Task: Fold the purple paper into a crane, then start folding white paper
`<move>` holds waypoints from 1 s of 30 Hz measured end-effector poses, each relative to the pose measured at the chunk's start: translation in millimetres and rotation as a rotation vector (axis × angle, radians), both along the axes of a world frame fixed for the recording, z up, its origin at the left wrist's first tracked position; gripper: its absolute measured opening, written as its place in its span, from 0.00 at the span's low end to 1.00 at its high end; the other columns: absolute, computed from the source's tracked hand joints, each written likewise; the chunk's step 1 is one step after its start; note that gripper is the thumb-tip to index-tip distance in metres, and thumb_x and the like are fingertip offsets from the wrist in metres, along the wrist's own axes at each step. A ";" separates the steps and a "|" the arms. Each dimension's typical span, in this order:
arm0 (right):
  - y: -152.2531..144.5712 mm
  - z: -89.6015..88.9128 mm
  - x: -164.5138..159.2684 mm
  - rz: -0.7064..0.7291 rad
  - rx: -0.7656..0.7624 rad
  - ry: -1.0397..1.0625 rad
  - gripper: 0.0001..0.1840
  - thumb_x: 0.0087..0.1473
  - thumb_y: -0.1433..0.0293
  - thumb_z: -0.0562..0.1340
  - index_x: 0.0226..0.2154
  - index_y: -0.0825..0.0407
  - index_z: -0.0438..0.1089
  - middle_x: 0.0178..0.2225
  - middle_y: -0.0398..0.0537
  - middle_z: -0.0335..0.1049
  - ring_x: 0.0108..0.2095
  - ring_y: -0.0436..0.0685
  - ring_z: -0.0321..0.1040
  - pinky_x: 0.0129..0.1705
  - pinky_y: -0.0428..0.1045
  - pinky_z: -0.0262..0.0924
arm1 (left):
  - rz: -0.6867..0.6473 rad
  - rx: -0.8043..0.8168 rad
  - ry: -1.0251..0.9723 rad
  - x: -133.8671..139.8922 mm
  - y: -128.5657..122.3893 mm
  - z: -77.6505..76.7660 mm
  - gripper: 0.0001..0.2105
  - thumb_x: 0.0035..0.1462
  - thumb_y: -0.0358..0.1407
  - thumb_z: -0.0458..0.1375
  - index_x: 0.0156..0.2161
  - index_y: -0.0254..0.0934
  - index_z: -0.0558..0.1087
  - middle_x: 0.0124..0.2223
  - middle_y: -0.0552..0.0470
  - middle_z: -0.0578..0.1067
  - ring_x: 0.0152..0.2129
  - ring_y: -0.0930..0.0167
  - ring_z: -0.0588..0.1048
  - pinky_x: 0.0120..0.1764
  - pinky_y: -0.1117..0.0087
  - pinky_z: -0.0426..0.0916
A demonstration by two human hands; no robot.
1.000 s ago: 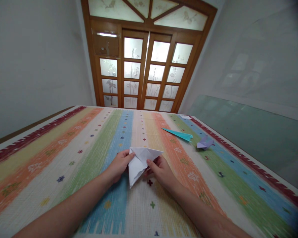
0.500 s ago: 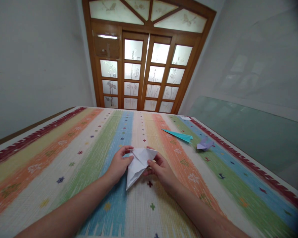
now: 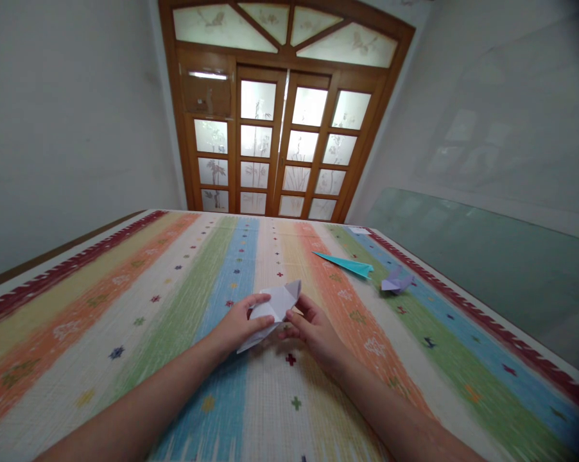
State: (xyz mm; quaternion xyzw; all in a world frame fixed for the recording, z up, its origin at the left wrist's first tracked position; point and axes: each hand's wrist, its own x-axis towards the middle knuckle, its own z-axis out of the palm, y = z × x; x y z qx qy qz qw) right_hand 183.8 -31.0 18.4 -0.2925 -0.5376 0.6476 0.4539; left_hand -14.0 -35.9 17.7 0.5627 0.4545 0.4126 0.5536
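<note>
A folded sheet of white paper (image 3: 276, 301) is held just above the striped tablecloth, between my two hands. My left hand (image 3: 244, 321) grips its left side, thumb on top and fingers at the far edge. At the right side, my right hand (image 3: 311, 324) has its thumb and fingers closed on the paper's edge near a raised, pointed flap (image 3: 293, 292). One long corner sticks out toward me beneath the left thumb. The underside of the paper and some fingertips are hidden.
On the striped tablecloth (image 3: 169, 346), a turquoise paper plane (image 3: 347, 264) lies ahead to the right. Beside it is a purple folded paper piece (image 3: 396, 282). A pale green panel (image 3: 463, 237) runs along the table's right side. Wooden glazed doors (image 3: 282, 141) stand beyond the far edge.
The white paper has turned and tilted, its right flap now raised. My left hand has slid further over it, thumb now on its face. The right hand stays almost in place.
</note>
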 end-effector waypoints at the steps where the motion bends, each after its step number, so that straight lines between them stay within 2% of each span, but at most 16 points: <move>1: 0.3 -0.1 0.0 -0.005 0.002 -0.008 0.27 0.54 0.62 0.66 0.56 0.45 0.63 0.49 0.50 0.68 0.38 0.54 0.71 0.35 0.50 0.72 | -0.016 0.034 0.017 -0.4 0.4 -1.5 0.36 0.46 0.44 0.67 0.59 0.32 0.65 0.54 0.37 0.72 0.46 0.58 0.73 0.45 0.63 0.67; 3: 1.2 -1.2 -0.1 -0.016 0.007 -0.017 0.29 0.54 0.62 0.66 0.56 0.45 0.62 0.48 0.50 0.69 0.36 0.53 0.72 0.34 0.49 0.72 | -0.038 0.109 0.045 -1.0 1.8 -5.3 0.39 0.42 0.42 0.70 0.60 0.34 0.64 0.60 0.36 0.67 0.52 0.56 0.70 0.51 0.60 0.64; 5: 2.2 -2.7 -0.2 -0.021 0.019 -0.012 0.30 0.54 0.62 0.67 0.57 0.46 0.61 0.48 0.51 0.69 0.36 0.53 0.72 0.34 0.49 0.72 | -0.065 0.139 0.047 -1.4 3.3 -8.5 0.40 0.42 0.40 0.70 0.61 0.34 0.63 0.61 0.36 0.65 0.53 0.55 0.68 0.53 0.58 0.63; 9: 2.5 -5.8 -1.2 -0.033 0.048 -0.002 0.33 0.53 0.63 0.67 0.59 0.44 0.57 0.54 0.51 0.64 0.39 0.54 0.71 0.34 0.49 0.73 | -0.078 0.094 0.018 -1.5 5.1 -9.7 0.36 0.47 0.40 0.65 0.62 0.34 0.62 0.55 0.36 0.71 0.49 0.56 0.71 0.50 0.58 0.64; 13: 1.7 -7.7 -1.5 -0.041 0.052 -0.002 0.35 0.54 0.63 0.67 0.61 0.42 0.54 0.55 0.51 0.62 0.38 0.53 0.71 0.34 0.49 0.73 | -0.064 0.091 -0.017 -1.1 5.7 -8.8 0.31 0.52 0.41 0.62 0.60 0.33 0.63 0.52 0.37 0.73 0.46 0.59 0.73 0.47 0.61 0.65; 20: 3.0 -6.8 1.9 -0.049 -0.008 0.031 0.35 0.54 0.63 0.65 0.61 0.43 0.53 0.55 0.53 0.62 0.38 0.56 0.72 0.35 0.52 0.73 | -0.075 0.133 -0.056 -1.6 6.5 -10.0 0.26 0.49 0.39 0.65 0.54 0.35 0.70 0.55 0.39 0.70 0.44 0.63 0.73 0.44 0.66 0.66; 25: 3.2 -9.2 2.0 -0.044 0.016 -0.001 0.36 0.55 0.62 0.65 0.63 0.41 0.51 0.57 0.53 0.60 0.37 0.54 0.72 0.34 0.51 0.72 | -0.069 0.017 -0.057 2.6 2.9 -2.9 0.26 0.52 0.43 0.63 0.53 0.32 0.69 0.39 0.43 0.76 0.29 0.70 0.73 0.32 0.70 0.64; 30: 1.6 -11.8 0.3 0.043 0.045 -0.029 0.44 0.51 0.65 0.69 0.64 0.38 0.46 0.55 0.53 0.63 0.36 0.53 0.73 0.32 0.49 0.71 | -0.022 -0.023 -0.044 4.8 0.5 1.3 0.23 0.52 0.44 0.62 0.51 0.33 0.70 0.35 0.46 0.77 0.24 0.71 0.72 0.28 0.73 0.62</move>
